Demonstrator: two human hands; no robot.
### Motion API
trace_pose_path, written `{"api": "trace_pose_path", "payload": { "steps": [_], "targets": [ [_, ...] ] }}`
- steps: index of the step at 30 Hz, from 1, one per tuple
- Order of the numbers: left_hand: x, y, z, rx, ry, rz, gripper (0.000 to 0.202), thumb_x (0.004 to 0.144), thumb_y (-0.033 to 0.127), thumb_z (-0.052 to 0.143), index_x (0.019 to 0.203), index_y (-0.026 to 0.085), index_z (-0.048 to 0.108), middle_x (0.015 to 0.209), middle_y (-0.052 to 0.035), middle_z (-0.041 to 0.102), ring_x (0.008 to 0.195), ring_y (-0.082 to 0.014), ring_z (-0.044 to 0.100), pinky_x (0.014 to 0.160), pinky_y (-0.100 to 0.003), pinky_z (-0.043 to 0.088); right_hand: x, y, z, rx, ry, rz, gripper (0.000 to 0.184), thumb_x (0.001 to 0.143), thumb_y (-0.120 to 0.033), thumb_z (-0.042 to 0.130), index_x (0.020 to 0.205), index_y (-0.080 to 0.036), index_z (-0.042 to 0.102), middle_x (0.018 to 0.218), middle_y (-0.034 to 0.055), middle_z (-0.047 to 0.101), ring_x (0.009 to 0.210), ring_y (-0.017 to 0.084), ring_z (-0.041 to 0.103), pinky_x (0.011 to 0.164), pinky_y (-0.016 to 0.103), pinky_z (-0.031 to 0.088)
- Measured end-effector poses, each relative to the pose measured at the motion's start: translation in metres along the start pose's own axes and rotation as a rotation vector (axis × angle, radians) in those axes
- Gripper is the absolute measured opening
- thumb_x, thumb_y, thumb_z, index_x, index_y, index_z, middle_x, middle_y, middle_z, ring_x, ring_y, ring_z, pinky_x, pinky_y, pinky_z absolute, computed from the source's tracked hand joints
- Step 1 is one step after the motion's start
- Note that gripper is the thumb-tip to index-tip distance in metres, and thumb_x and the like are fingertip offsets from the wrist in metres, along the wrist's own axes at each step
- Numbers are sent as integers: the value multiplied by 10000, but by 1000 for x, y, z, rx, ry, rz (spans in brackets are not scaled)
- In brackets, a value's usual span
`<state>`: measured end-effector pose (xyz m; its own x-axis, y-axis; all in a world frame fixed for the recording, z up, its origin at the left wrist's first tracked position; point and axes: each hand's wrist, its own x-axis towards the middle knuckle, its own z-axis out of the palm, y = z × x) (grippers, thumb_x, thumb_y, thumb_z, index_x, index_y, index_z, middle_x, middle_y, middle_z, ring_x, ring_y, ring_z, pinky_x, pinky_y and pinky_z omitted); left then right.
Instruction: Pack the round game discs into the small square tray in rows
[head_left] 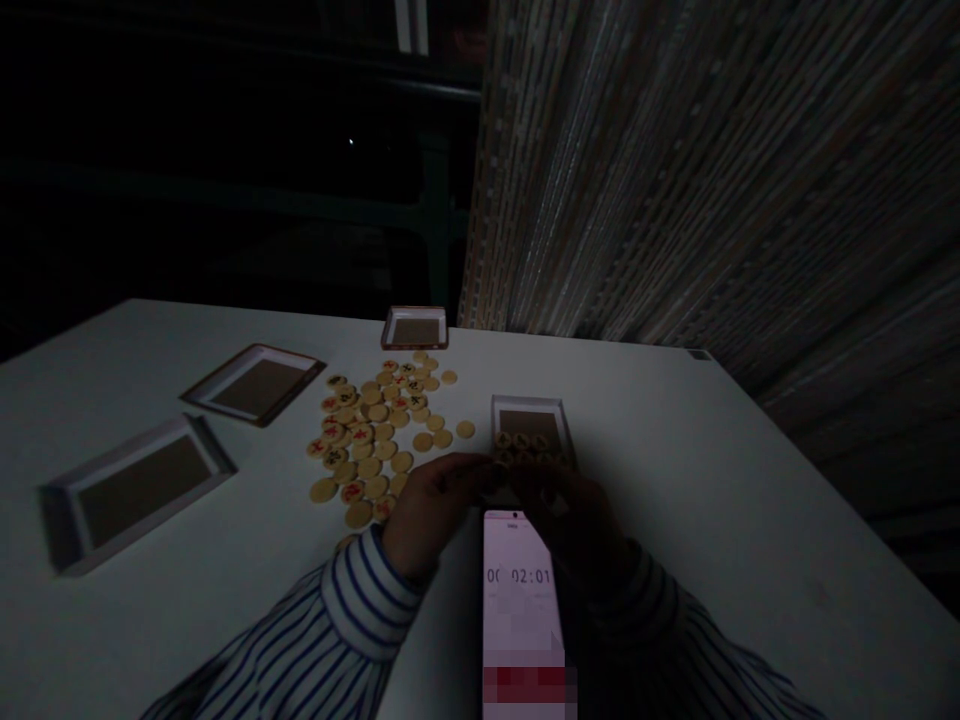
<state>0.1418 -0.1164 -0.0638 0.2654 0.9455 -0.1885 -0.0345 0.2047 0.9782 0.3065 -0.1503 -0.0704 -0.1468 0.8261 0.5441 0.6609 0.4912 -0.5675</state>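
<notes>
My left hand (431,510) is closed, its fingertips reaching right to what looks like a wooden Chinese chess piece (493,478), dim in the shadow. Facing it, my right hand (577,510) lies in deep shade with bent fingers closed; what they hold, if anything, is hidden. Both hands meet at the near side of a small open box (528,402), where several round pieces (522,440) lie in rows. Left of the hands, a loose heap of Chinese chess pieces (369,467) spreads over the table, some showing red or black characters, others blank side up.
A phone (519,620) with a running timer lies below my hands on the white table (720,500). Three more open boxes stand around the heap: one at the back (416,345), one left (259,390) and one nearer left (142,490). A string curtain (600,180) hangs behind.
</notes>
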Motion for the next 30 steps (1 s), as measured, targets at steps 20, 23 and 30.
{"api": "trace_pose_path", "payload": {
  "steps": [20,23,30],
  "targets": [
    [-1,-3,-1,-60,-86,-30,245,706,341,654,829,132,686,801,-72,713,731,-178,649,692,-291,509,6,-4,-1,418,-33,346,162,765,-286,607,851,-189,704,783,43,724,688,166,672,593,289,567],
    [0,-5,-1,-78,-72,-43,256,682,334,677,836,130,682,812,-76,711,742,-184,650,707,-301,510,6,-3,-2,431,-50,375,160,752,-272,618,854,-188,709,797,50,726,711,178,679,607,298,571],
    [0,-10,0,-203,-90,-93,273,680,305,693,885,126,667,832,-77,705,740,-173,651,711,-306,513,7,-4,-2,403,-34,376,156,763,-266,602,847,-190,710,788,37,722,714,174,673,611,299,566]
  ]
}}
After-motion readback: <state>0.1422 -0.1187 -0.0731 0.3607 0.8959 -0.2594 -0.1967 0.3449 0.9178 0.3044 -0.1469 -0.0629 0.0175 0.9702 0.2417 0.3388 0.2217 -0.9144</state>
